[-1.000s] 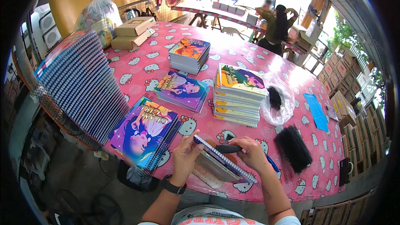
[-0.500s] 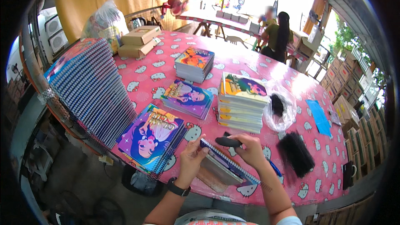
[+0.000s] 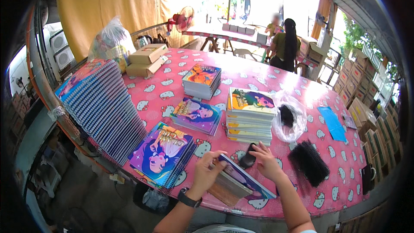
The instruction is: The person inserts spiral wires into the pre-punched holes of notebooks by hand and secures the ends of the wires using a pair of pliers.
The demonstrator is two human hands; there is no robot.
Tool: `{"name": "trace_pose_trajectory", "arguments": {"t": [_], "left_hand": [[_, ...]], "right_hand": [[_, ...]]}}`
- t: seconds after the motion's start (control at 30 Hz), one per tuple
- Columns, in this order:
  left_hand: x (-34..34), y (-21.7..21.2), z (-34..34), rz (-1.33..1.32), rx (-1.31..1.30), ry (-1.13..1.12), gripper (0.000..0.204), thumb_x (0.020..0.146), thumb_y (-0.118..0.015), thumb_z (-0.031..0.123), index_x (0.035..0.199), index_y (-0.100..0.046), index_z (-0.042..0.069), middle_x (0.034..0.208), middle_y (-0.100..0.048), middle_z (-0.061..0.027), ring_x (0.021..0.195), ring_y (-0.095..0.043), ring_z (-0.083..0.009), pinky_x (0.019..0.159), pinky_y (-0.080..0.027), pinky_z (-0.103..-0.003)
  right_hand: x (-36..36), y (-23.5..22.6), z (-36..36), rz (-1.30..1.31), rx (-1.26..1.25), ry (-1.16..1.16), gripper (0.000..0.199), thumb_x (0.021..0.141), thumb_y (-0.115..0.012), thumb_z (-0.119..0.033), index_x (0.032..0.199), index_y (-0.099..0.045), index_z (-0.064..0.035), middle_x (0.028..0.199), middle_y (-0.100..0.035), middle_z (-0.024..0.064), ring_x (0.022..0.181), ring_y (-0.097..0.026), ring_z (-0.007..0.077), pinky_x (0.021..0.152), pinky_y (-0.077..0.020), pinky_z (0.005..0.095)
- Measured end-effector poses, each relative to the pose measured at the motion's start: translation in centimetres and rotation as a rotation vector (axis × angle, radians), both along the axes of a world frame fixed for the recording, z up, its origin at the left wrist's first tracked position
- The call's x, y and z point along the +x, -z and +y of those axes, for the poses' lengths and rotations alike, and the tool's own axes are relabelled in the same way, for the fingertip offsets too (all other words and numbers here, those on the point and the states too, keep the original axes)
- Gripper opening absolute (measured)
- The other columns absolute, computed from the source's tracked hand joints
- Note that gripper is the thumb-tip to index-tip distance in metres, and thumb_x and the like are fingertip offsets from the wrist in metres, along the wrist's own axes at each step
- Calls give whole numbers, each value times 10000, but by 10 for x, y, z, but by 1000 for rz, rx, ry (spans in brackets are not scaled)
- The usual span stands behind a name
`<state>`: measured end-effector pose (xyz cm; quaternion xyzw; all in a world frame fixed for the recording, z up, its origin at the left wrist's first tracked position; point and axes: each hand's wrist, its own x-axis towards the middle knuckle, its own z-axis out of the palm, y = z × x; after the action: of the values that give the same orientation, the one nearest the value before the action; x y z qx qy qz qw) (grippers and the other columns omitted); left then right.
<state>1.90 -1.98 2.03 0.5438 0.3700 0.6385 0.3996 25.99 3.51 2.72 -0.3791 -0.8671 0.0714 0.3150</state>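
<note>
Notebook tilted at the desk's near edge, gripped by the left hand.
Right hand lay open, fingers spread, steadying its cover beside a black comb stack; colourful notebook stacks waited farther off.

Both forearms are bare, with no sleeve showing on them up to the lower edge of the view. A black wristwatch with a dark band and a round dark case sits on the wrist behind the left hand. The right hand and its wrist carry nothing: no ring, band or glove shows on either hand.
</note>
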Motion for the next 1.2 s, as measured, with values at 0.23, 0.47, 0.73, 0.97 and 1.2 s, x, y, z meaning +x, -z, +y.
{"name": "trace_pose_trajectory", "arguments": {"t": [0.23, 0.47, 0.73, 0.97, 1.2], "left_hand": [[42, -63, -21, 240, 193, 97, 220, 747, -733, 10, 944, -634, 19, 900, -636, -68, 770, -643, -107, 665, -521, -243], [48, -67, -31, 199, 125, 202, 179, 763, -722, 6, 913, -625, 11, 880, -652, -66, 807, -632, -97, 697, -524, -244], [42, -65, -33, 229, 207, 214, 207, 749, -718, 2, 934, -626, 21, 861, -626, -72, 783, -633, -133, 670, -517, -263], [34, -60, -23, 487, 373, -115, 181, 793, -687, 87, 955, -623, 36, 798, -618, -89, 701, -618, -181, 601, -485, -293], [-109, -65, -33, -353, 220, -811, 180, 935, -525, 104, 1094, -545, 21, 835, -566, -23, 734, -538, -66, 634, -452, -204]], "right_hand": [[-26, -95, -85, 360, -168, 71, 294, 719, -775, -154, 914, -612, -8, 830, -604, 87, 746, -570, 189, 662, -471, 294], [-23, -97, -91, 405, -91, 29, 261, 705, -792, -169, 802, -604, -16, 740, -570, 67, 664, -543, 169, 595, -437, 268], [-21, -103, -95, 330, -99, -22, 259, 705, -785, -178, 804, -612, -12, 752, -586, 76, 676, -576, 194, 591, -456, 289], [-35, -110, -85, 159, -1, -86, 278, 796, -704, -174, 1000, -607, -11, 958, -634, 107, 877, -600, 222, 737, -463, 316], [-32, -104, 10, 450, -241, 59, 298, 874, -602, -167, 1139, -588, -30, 1122, -620, 106, 1016, -586, 204, 865, -455, 331]]}}
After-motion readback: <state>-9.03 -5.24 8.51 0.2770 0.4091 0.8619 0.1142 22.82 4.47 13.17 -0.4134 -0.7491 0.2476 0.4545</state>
